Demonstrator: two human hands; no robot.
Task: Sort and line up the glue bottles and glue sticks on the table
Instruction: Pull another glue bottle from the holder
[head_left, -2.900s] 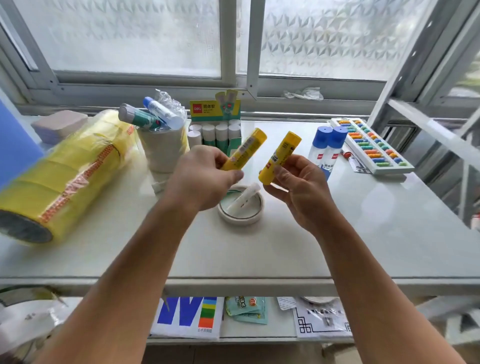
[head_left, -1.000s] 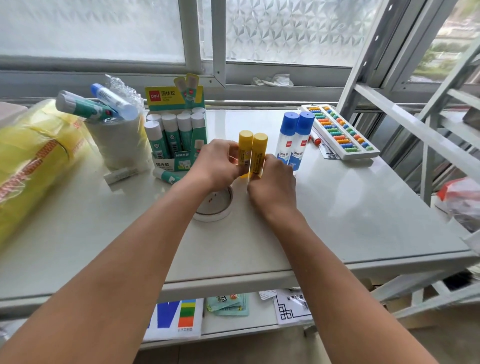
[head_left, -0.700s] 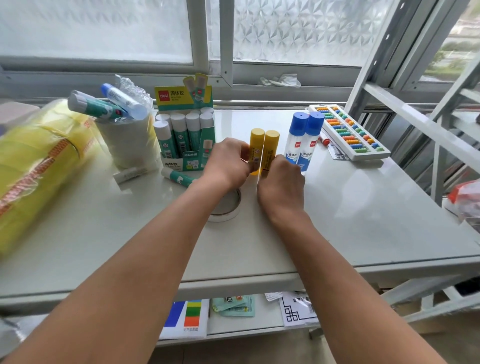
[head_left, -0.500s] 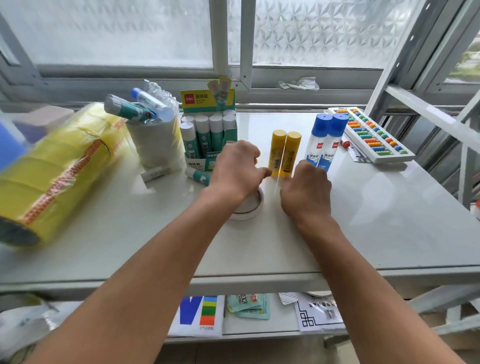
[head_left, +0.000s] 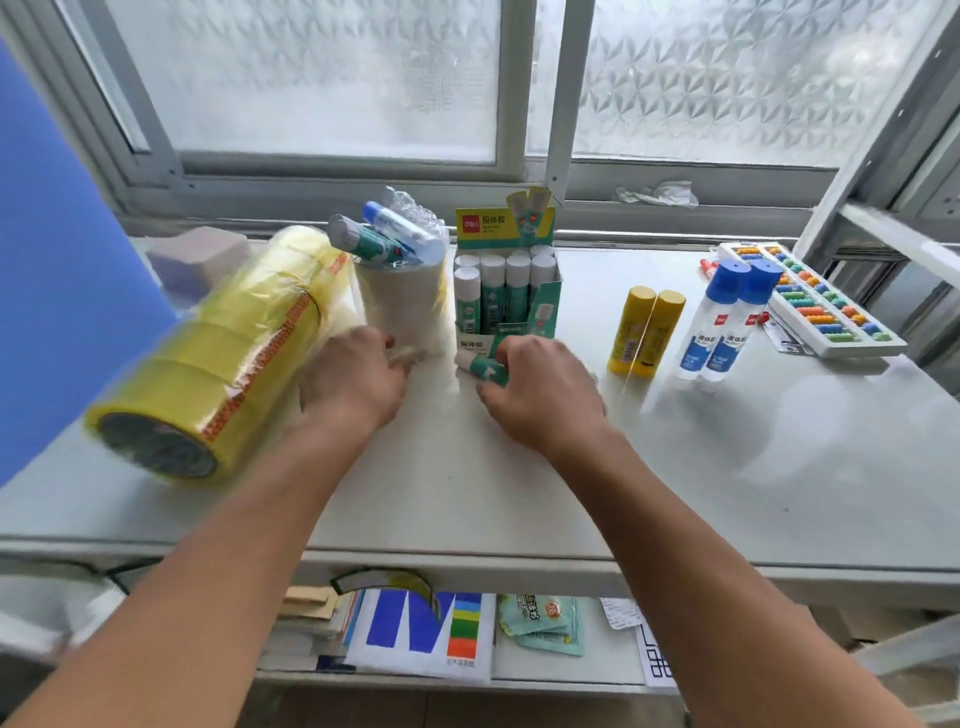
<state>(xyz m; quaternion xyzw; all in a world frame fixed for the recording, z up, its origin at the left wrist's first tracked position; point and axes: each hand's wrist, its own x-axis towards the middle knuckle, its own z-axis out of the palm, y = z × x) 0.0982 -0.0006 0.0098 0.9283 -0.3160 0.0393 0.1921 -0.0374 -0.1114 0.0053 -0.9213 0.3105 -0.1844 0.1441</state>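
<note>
Two yellow glue sticks (head_left: 644, 332) stand upright side by side on the white table (head_left: 753, 467). Just right of them stand two blue-capped glue bottles (head_left: 722, 322). A display box of green glue sticks (head_left: 504, 291) stands at the middle back. In front of it a green glue stick (head_left: 478, 365) lies on the table, and my right hand (head_left: 540, 395) curls its fingers and thumb around its right end. My left hand (head_left: 353, 379) is blurred, fingers apart, and reaches at a small white stick (head_left: 410, 354) lying by the white roll stack.
A wrapped pack of yellow tape rolls (head_left: 208, 353) lies at the left. A white roll stack (head_left: 405, 306) carries two more glue tubes (head_left: 384, 241) on top. A colourful abacus (head_left: 810, 301) lies at the far right. A lower shelf holds books (head_left: 421, 634).
Both hands have let go of the two yellow glue sticks, which now stand alone, and have moved left. The right hand has closed on the lying green stick. The view has shifted left.
</note>
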